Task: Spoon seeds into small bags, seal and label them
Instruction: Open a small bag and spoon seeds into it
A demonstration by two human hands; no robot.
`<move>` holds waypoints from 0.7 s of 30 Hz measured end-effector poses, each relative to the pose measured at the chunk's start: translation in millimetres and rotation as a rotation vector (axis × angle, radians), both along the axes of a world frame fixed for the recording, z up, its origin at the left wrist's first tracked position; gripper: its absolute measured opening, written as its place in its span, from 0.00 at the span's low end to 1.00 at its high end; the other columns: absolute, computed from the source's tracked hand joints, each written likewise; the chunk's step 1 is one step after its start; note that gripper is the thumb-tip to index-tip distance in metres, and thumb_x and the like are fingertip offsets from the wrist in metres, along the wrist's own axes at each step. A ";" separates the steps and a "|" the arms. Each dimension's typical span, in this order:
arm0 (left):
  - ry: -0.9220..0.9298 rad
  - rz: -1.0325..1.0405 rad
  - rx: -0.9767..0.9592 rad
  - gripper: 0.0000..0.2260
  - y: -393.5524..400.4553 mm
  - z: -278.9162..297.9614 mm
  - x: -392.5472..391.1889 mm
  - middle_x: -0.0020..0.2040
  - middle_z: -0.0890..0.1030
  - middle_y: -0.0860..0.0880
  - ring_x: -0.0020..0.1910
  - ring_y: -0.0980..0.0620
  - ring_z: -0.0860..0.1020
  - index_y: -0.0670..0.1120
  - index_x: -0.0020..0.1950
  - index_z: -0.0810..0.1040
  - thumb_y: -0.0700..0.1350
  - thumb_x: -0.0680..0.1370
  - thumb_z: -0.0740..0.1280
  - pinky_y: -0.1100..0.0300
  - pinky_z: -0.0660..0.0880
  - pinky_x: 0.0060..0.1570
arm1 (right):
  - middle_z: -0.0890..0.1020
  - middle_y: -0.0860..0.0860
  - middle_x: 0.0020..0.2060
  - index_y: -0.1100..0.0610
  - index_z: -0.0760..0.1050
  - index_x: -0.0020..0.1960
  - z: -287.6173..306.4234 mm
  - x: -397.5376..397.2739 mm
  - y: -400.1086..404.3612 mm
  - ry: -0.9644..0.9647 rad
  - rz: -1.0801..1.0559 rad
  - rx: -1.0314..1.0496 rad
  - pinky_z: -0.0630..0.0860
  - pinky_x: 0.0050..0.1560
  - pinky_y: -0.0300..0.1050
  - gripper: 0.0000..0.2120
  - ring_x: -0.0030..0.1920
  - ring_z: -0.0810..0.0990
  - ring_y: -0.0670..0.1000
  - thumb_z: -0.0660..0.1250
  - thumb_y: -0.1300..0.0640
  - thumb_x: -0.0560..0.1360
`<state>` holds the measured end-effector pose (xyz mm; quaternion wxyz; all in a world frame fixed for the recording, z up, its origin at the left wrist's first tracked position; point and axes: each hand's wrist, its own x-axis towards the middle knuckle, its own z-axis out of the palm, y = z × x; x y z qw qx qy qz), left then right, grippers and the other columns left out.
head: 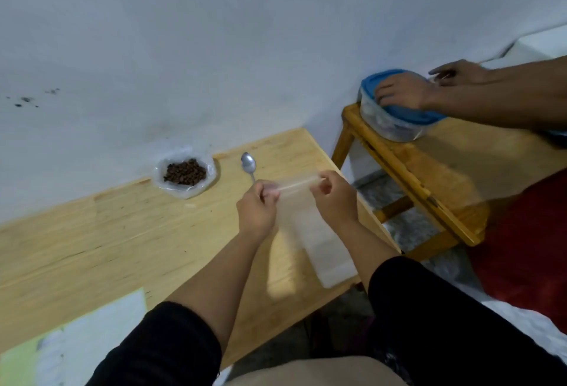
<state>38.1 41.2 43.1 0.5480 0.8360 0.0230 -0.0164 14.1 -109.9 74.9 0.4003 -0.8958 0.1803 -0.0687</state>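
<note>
Clear plastic, one small bag (pixel 306 216), hangs between two hands above the wooden surface (pixel 122 232); its walls are faint and blurred, so whether anything lies inside cannot be told. Left hand (pixel 257 210) and right hand (pixel 333 196) each pinch a top corner of the bag with curled fingers (pixel 322 184), the strip along its mouth stretched between them. One spoon (pixel 249 166) lies on the surface, its handle partly hidden behind the left hand. One heap of dark seeds (pixel 185 173) sits in an open plastic wrapper beside the spoon — too many to count. Two further hands, another person's, enter from the right edge, arms cut off; one rests on the blue lid of a single container (pixel 392 115) — contents indistinct — on a wooden stool (pixel 429 176).
</note>
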 end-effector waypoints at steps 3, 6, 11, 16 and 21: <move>0.011 0.114 -0.162 0.05 26.9 19.0 8.7 0.41 0.81 0.51 0.43 0.52 0.79 0.51 0.48 0.78 0.41 0.77 0.67 0.60 0.73 0.47 | 0.75 0.45 0.32 0.56 0.74 0.42 15.5 13.6 22.3 -0.076 0.061 0.053 0.65 0.38 0.38 0.04 0.33 0.71 0.44 0.69 0.57 0.72; -0.035 0.191 -0.208 0.04 62.7 39.2 16.2 0.43 0.80 0.50 0.44 0.52 0.77 0.49 0.50 0.79 0.42 0.78 0.66 0.58 0.73 0.48 | 0.73 0.42 0.28 0.54 0.74 0.38 29.7 26.7 56.6 -0.150 0.147 0.153 0.68 0.36 0.37 0.06 0.31 0.71 0.42 0.71 0.56 0.71; -0.128 0.297 -0.169 0.05 132.0 61.4 19.2 0.47 0.82 0.50 0.47 0.52 0.78 0.46 0.51 0.80 0.42 0.78 0.65 0.58 0.73 0.49 | 0.82 0.46 0.36 0.50 0.82 0.43 55.7 47.2 127.1 -0.191 0.324 0.301 0.77 0.49 0.49 0.03 0.43 0.81 0.55 0.71 0.57 0.71; -0.094 0.434 -0.231 0.06 190.2 79.5 11.2 0.47 0.80 0.49 0.45 0.50 0.78 0.55 0.53 0.77 0.51 0.79 0.63 0.56 0.76 0.48 | 0.84 0.46 0.38 0.50 0.83 0.42 66.0 48.9 197.4 -0.178 0.406 0.412 0.77 0.50 0.47 0.04 0.44 0.82 0.50 0.71 0.59 0.72; 0.069 0.391 -0.593 0.18 226.2 92.8 -1.0 0.47 0.77 0.51 0.48 0.51 0.81 0.53 0.66 0.69 0.52 0.77 0.67 0.58 0.78 0.49 | 0.84 0.46 0.42 0.53 0.82 0.46 60.7 34.4 251.3 -0.140 0.459 0.560 0.76 0.53 0.41 0.06 0.47 0.82 0.45 0.69 0.61 0.74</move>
